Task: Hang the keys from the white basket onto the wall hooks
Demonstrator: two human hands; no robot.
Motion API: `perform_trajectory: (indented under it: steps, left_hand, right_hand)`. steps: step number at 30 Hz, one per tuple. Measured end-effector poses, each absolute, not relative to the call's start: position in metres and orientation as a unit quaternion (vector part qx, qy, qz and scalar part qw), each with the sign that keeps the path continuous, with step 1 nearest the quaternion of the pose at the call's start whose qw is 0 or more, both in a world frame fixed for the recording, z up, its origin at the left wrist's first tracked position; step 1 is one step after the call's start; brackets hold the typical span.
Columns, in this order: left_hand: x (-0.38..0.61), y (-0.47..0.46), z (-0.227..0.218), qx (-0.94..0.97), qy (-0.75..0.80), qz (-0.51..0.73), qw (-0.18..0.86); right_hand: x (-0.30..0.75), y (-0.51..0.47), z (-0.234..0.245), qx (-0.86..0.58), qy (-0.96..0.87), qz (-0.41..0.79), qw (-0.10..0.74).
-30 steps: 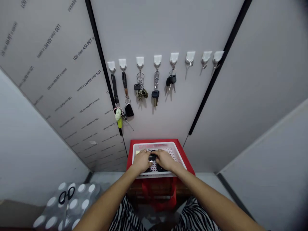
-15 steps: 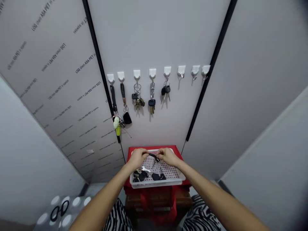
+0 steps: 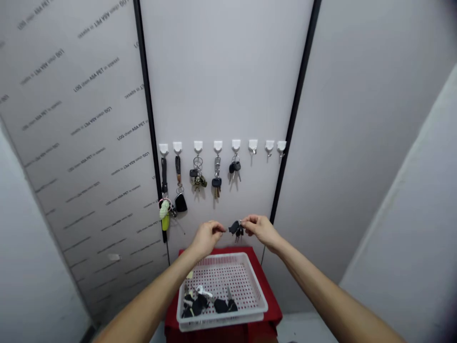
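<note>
A bunch of black-headed keys [image 3: 235, 229] hangs in the air from my right hand [image 3: 260, 230], whose thumb and fingers pinch it at the top. My left hand [image 3: 208, 237] is just left of that bunch, fingers apart and holding nothing. Below both hands stands a white perforated basket [image 3: 246, 281], with several more black-headed keys [image 3: 196, 305] lying at its near side. On the wall above, a row of white hooks [image 3: 218, 147] runs across. Key sets hang from the left ones, such as a bunch with brass keys [image 3: 198, 178] and one with two black heads [image 3: 234, 166].
The basket rests on a red cloth [image 3: 269, 305]. Bare hooks [image 3: 253, 146] are at the right of the row. Black vertical strips [image 3: 300, 81] edge the wall panel on both sides. Side walls stand close at left and right.
My right hand has lifted the keys up out of the basket toward the wall. The left hand has let go and risen beside it. My view has tilted upward.
</note>
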State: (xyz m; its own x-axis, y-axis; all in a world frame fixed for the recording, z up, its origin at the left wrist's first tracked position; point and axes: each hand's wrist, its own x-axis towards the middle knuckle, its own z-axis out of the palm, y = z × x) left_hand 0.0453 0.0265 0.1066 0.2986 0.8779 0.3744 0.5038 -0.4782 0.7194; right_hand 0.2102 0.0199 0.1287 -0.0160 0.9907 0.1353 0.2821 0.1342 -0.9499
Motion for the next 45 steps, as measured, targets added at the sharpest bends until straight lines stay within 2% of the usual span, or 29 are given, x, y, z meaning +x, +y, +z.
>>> perform_trajectory:
  steps: [11, 19, 27, 30, 33, 35, 36, 39, 41, 43, 45]
  left_hand:
    - [0.095, 0.027, 0.201, 0.812, 0.339, 0.474, 0.036]
    - [0.110, 0.038, 0.244, 0.817, 0.381, 0.433, -0.026]
    - [0.105, 0.040, 0.228, 0.824, 0.391, 0.409, -0.013]
    - [0.094, 0.032, 0.203, 0.830, 0.395, 0.392, 0.031]
    - [0.074, 0.022, 0.163, 0.838, 0.417, 0.335, 0.102]
    - [0.056, 0.015, 0.130, 0.849, 0.435, 0.262, 0.148]
    - [0.047, 0.012, 0.112, 0.854, 0.442, 0.218, 0.167]
    - [0.022, 0.003, 0.064, 0.857, 0.467, 0.079, 0.203]
    - [0.011, -0.003, 0.041, 0.848, 0.485, 0.006, 0.212]
    - [0.005, -0.007, 0.025, 0.847, 0.489, -0.029, 0.205]
    - [0.004, -0.008, 0.016, 0.853, 0.487, -0.031, 0.186]
  right_hand:
    - [0.230, 0.037, 0.249, -0.513, -0.590, 0.231, 0.579]
    - [0.235, 0.062, 0.292, -0.538, -0.539, 0.178, 0.623]
    - [0.230, 0.078, 0.282, -0.600, -0.529, 0.154, 0.581]
    - [0.236, 0.084, 0.266, -0.590, -0.523, 0.133, 0.601]
    - [0.237, 0.078, 0.226, -0.578, -0.525, 0.082, 0.619]
    - [0.231, 0.064, 0.181, -0.585, -0.578, 0.088, 0.563]
    - [0.226, 0.054, 0.155, -0.586, -0.624, 0.117, 0.503]
    - [0.206, 0.017, 0.078, -0.548, -0.763, 0.236, 0.250]
    - [0.193, -0.003, 0.040, -0.520, -0.805, 0.260, 0.116]
    - [0.183, -0.014, 0.016, -0.517, -0.818, 0.247, 0.047]
    - [0.177, -0.016, 0.005, -0.516, -0.823, 0.237, 0.026]
